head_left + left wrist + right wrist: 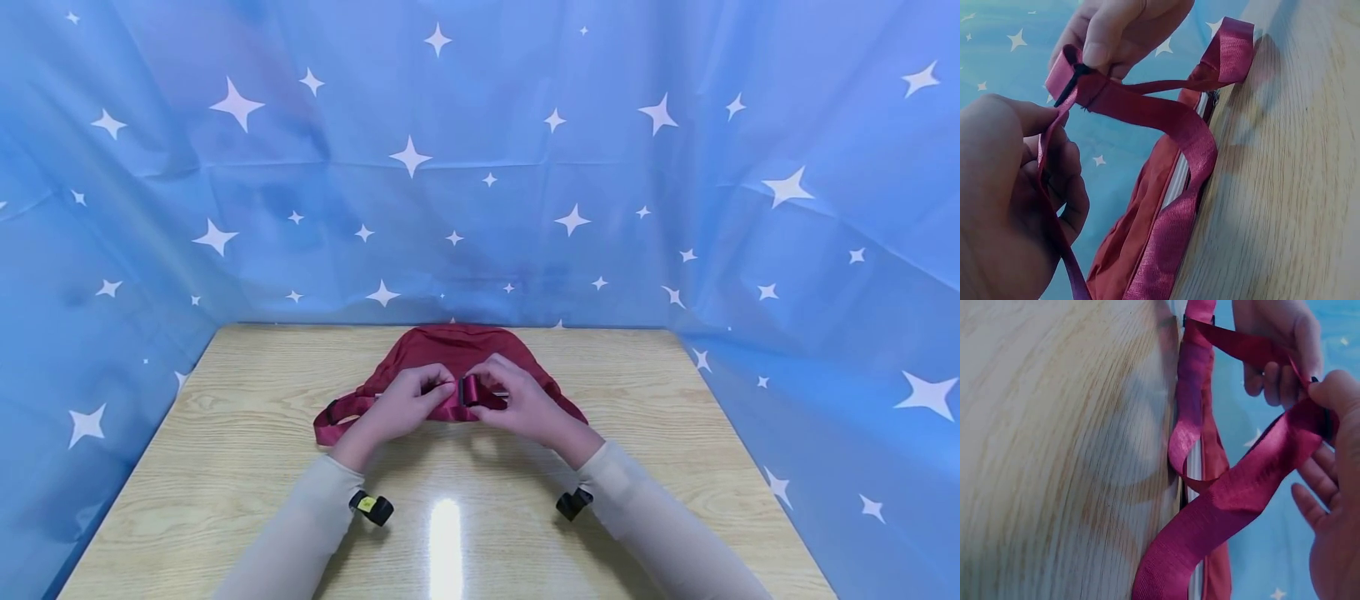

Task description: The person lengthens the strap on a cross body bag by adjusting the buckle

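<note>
A dark red waist bag [465,343] lies at the back of the table, its glossy red strap [1125,107] raised in loops in front of it. My left hand [403,405] pinches a narrow-looking length of the strap between thumb and forefinger. Close beside it, my right hand [528,407] grips the strap at a black slider buckle [1072,84], thumb against the buckle. The strap passes through this buckle and forms a small loop. In the right wrist view, the right fingers partly cover the buckle. A pale zipper [1177,178] runs along the bag behind the strap.
The wood-grain table [225,467] carries the bag. A strap loop with another black slider [331,412] lies at the bag's left. Blue cloth [480,208] with white stars hangs behind and at both sides. Black wrist devices [372,507] sit at both sleeves.
</note>
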A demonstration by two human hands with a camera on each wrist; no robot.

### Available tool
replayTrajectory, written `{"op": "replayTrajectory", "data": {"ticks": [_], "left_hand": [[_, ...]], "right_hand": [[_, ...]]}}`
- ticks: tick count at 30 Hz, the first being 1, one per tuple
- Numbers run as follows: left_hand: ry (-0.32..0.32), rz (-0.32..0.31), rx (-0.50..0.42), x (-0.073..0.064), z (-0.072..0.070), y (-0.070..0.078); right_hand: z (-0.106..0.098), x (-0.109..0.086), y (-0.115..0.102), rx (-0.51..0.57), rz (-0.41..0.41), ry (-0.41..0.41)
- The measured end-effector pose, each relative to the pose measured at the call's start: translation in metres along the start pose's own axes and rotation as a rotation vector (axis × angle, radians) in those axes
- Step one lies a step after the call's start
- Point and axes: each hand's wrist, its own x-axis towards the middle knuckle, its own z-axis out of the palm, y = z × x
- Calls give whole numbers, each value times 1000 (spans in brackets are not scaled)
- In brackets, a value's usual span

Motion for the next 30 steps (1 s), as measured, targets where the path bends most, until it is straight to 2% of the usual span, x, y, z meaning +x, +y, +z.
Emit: {"op": "replayTrajectory", "data": {"ticks": [4,9,14,20,30], "left_hand": [[-6,-16,52,-1,-2,-1],[-5,-75,133,-9,-10,-5],[0,-125,163,-15,-18,-11],[-47,-92,154,-14,-16,-11],[-40,-63,70,-8,-9,-4]], "right_hand": [[0,-1,-1,13,17,1],[-3,-4,-3,15,28,6],[-4,-5,-2,12,10,18],[-4,-5,-1,10,-8,22],[-3,-4,-1,23,-11,6]]}}
